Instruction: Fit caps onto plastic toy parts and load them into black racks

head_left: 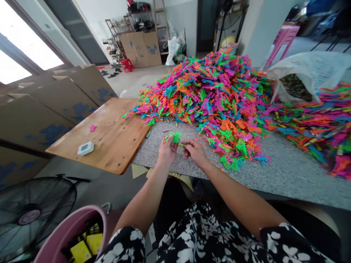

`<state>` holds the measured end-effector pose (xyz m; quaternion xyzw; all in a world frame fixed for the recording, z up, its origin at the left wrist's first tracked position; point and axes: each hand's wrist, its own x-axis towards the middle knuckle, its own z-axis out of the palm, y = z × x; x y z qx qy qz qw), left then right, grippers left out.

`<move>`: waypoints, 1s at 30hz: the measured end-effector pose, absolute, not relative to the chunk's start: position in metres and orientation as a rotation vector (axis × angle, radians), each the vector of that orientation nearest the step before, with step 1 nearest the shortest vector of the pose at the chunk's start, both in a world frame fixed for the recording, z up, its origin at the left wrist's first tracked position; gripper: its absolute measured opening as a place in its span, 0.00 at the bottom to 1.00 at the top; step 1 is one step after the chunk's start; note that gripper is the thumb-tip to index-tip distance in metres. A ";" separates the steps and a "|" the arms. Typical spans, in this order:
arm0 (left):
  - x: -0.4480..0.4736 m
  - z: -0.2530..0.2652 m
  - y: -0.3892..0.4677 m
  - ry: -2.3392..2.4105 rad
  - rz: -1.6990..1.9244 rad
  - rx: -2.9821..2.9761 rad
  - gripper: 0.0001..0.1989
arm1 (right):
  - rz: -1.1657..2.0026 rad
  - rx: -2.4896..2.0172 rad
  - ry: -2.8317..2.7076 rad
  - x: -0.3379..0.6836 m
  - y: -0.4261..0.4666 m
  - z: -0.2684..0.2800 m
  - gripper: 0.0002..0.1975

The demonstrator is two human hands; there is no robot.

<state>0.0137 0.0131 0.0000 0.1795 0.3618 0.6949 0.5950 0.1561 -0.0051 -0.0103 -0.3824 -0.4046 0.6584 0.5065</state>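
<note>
My left hand (168, 149) is closed around a bright green plastic piece (177, 137), thin and flat, like the many in the heap. Close beside it, my right hand (194, 151) pinches a small yellow-green stick-like part (181, 144) against the green piece's lower edge. Whether the two parts are joined cannot be made out. Just beyond both hands rises a big heap of small plastic pieces (203, 91) in pink, orange, green and blue. A few short loose bits lie on the speckled grey tabletop (156, 146) near my left hand.
At left, a wooden board (117, 135) bears a small white device (86, 148) and a pink piece (92, 128). A pink bucket (90, 212) with yellow items and a black fan (30, 215) stand lower left. Cardboard boxes (49, 106) line the left; a plastic bag (307, 69) sits right.
</note>
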 end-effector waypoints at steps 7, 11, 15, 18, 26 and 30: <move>0.032 0.009 0.013 0.845 1.594 0.363 0.11 | 1.535 -0.925 -0.867 0.172 -0.008 -0.006 0.19; 0.038 0.010 0.011 0.818 1.596 0.406 0.13 | 1.576 -0.917 -0.772 0.174 -0.008 -0.005 0.18; 0.038 0.010 0.006 0.803 1.588 0.468 0.17 | 1.595 -0.890 -0.754 0.175 -0.008 -0.003 0.18; 0.036 0.011 0.003 0.873 1.580 0.516 0.20 | 1.581 -0.896 -0.777 0.178 -0.007 -0.001 0.18; 0.034 0.019 0.004 1.156 1.530 0.808 0.23 | 1.490 -0.938 -0.967 0.192 -0.001 0.004 0.13; 0.038 0.016 0.008 1.211 1.512 0.843 0.23 | 1.624 -0.950 -0.702 0.190 0.001 -0.002 0.14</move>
